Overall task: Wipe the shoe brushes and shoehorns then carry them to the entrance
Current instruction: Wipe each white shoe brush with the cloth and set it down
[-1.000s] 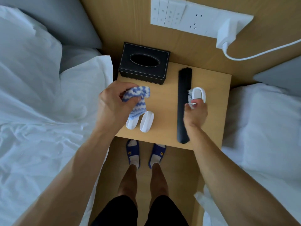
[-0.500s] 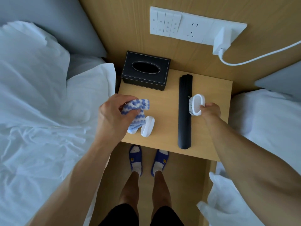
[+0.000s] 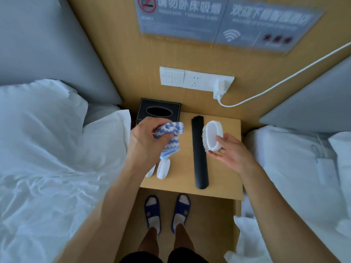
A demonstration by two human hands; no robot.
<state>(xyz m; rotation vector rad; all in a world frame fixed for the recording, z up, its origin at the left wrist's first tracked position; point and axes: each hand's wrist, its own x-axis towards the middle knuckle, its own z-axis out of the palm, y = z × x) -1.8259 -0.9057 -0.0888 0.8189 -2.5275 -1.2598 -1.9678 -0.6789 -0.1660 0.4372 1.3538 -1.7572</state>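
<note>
While the black shoehorn [image 3: 199, 152] is lying flat on the nightstand [image 3: 224, 179], the right hand [image 3: 230, 151] is now holding the white shoe brush [image 3: 212, 136] up in the air, its thumb and fingers closed around the lower end, bristles turned to the left. A moment ago this brush was still standing on the wood beside the shoehorn, so it has just been lifted. The left hand [image 3: 146, 143] is pinching the blue and white cloth [image 3: 169, 139], which is hanging near the brush but not touching it. I think the wiping of this brush is about to begin. Two small white pieces [image 3: 163, 168] are waiting on the nightstand under the cloth.
</note>
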